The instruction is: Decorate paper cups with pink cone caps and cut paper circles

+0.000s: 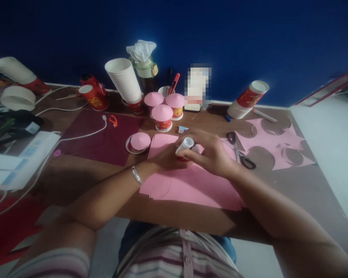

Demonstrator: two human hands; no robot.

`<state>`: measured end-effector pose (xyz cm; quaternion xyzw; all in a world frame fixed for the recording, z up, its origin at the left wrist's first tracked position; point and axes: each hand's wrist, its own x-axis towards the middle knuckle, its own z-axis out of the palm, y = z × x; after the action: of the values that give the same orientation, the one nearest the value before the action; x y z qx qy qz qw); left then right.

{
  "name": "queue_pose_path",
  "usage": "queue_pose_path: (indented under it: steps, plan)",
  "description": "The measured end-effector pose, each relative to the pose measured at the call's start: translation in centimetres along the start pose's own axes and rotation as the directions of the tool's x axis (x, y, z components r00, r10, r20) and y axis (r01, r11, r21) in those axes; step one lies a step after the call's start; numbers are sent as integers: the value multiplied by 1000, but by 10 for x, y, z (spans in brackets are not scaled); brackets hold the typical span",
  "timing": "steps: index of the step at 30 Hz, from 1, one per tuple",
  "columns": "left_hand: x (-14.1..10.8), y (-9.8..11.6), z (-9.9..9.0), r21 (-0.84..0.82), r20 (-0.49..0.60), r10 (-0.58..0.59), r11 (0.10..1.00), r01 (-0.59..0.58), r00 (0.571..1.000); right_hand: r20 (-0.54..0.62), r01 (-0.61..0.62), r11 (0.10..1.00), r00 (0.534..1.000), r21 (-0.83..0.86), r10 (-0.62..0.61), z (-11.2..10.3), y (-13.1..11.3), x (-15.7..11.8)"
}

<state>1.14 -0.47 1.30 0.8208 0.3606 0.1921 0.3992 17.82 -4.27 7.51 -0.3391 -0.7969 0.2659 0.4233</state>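
Over a stack of pink paper sheets (188, 187), both my hands are close together. My right hand (210, 150) is closed round a small white tube (187, 143), its round end tilted up. Beside and partly under it, my left hand (172, 156) is closed; a bit of red shows there, but what it holds is mostly hidden. Left of the sheets sits a pink paper cone (140, 141) on an upturned red cup. Behind stand three short red cups (163, 125) with pink cone tops (162, 112). Scissors (238, 148) lie right of my right hand.
Pink paper offcuts (271, 144) with round holes lie at right. Stacked white cups (123, 79), a tissue holder (146, 69), a phone (195, 88) and a cup stack (249, 100) stand along the blue wall. White cables (81, 137) cross the left side.
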Motion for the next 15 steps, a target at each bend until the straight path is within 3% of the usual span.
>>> queue_pose_path:
  steps: [4, 10, 15]
  plan:
    - [-2, -4, 2, -10, 55, 10, 1000, -9, 998, -141, -68, 996, 988, -51, 60, -10, -3, -13]
    - [2, -4, 3, 7, 72, 94, 995, -95, 993, -73, -18, 992, 997, -122, 9, -8, -4, -21]
    - [1, -9, 4, 80, 60, 72, 994, -76, 996, -53, -13, 989, 999, -150, 5, -4, -3, -17]
